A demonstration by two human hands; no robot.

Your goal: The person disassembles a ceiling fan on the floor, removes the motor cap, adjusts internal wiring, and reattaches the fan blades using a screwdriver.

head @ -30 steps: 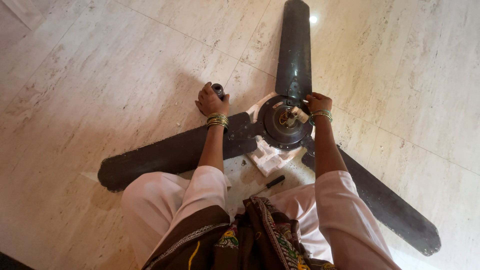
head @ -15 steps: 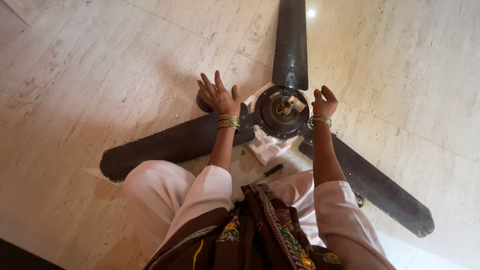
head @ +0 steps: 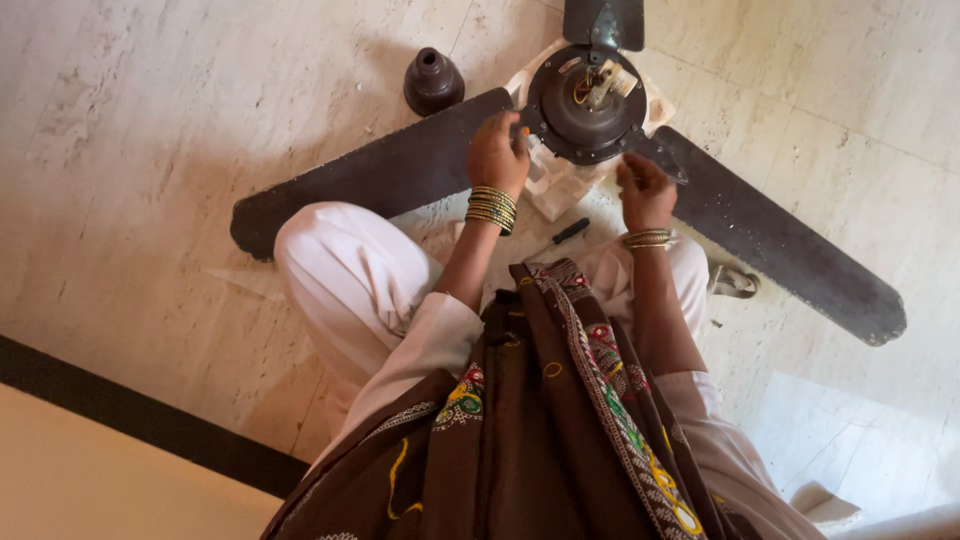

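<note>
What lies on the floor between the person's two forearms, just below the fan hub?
In the head view, a small dark screwdriver lies on the floor there, with white cloth or paper just above it, under the fan hub.

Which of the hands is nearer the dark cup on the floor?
Left. The left hand rests at the fan motor's near-left edge, right of the cup. The right hand sits past the motor, farther away.

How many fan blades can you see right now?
3. One blade runs left under the left hand, one runs right past the right hand, one is cut off at the top edge.
</note>
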